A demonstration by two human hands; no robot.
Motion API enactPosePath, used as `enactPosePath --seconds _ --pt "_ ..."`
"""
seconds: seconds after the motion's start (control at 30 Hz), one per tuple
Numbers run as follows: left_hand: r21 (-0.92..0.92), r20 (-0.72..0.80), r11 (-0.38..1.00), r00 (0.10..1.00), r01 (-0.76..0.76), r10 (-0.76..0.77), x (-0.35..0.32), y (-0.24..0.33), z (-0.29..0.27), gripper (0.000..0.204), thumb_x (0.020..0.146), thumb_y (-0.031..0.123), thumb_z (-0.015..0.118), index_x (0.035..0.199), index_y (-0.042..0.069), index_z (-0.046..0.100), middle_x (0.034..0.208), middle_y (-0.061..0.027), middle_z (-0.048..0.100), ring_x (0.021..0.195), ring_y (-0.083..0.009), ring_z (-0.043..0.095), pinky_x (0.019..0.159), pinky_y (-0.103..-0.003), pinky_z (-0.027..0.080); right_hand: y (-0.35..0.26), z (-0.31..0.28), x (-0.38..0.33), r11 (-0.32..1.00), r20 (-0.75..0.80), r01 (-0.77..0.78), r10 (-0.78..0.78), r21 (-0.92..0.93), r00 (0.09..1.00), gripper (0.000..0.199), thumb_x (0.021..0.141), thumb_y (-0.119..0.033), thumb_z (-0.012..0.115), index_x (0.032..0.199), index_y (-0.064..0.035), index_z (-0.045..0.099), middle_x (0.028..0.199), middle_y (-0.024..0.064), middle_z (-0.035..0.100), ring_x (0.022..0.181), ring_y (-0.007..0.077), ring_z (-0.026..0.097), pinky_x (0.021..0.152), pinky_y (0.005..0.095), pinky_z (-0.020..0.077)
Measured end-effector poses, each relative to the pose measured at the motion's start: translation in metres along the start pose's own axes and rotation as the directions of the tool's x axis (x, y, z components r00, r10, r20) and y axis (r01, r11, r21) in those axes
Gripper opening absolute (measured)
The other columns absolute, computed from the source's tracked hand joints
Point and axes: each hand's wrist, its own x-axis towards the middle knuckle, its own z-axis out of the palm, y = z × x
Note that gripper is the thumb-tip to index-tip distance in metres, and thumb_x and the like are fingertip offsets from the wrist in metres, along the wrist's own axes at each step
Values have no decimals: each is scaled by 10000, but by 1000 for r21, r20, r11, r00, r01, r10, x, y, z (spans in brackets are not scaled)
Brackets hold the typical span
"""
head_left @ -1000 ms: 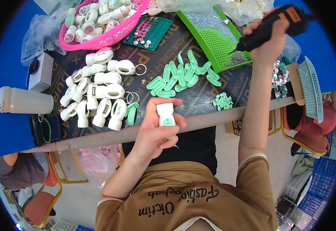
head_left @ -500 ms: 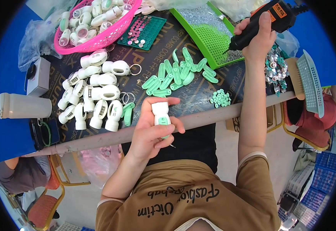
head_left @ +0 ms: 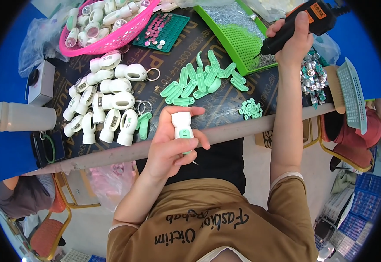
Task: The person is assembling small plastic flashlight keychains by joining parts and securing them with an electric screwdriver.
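Observation:
My left hand is closed around a small white flashlight-shaped casing with a green cover on its upper face. It is held at the table's near edge, thumb on the green part. Up at the right, my right hand grips a black electric screwdriver. Its bit points down at the bright green tray, whose perforated floor holds many small silver screws. Whether the bit carries a screw is too small to tell. Between the hands lie loose green covers and a pile of small green oval pieces.
Several white casings with key rings cover the table's left part. Behind them stand a pink basket of similar pieces and a dark green mat with small discs. A white bottle is far left; metallic parts lie right.
The view has shifted slightly, so the table items sit a little differently in the picture. Both hands keep their holds, and the screwdriver stays over the screw tray.

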Motion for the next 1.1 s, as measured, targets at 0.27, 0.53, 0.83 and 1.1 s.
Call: enactPosePath --seconds 0.27,0.53,0.83,1.1 --pt "-4 -3 1000 1000 18 -18 3 0 3 500 734 -123 495 1139 102 309 1225 -155 378 752 -198 592 355 -178 273 -54 -9 -3 933 269 -157 69 324 961 472 773 -455 506 938 -13 489 669 103 497 629 209 452 628 352 363" --pt "192 -38 981 999 5 3 4 -3 7 504 720 -133 490 1133 99 319 1248 -190 378 742 -214 602 344 -184 276 -100 70 -88 776 528 -354 32 523 849 554 666 -503 537 949 -29 494 739 88 515 670 182 457 724 342 325" --pt "211 -39 975 997 -62 72 -3 -6 7 506 718 -115 509 1135 99 317 1248 -177 381 757 -189 602 382 -181 335 -121 87 -120 828 536 -296 -6 477 844 600 640 -553 581 962 -55 489 729 61 517 628 157 472 660 303 348" --pt "206 -29 975 995 -87 95 0 -9 7 517 713 -116 513 1144 95 319 1242 -180 379 734 -173 585 385 -183 343 -110 80 -115 872 512 -210 -53 442 857 643 617 -597 619 973 -78 484 721 37 520 591 134 485 603 268 369"
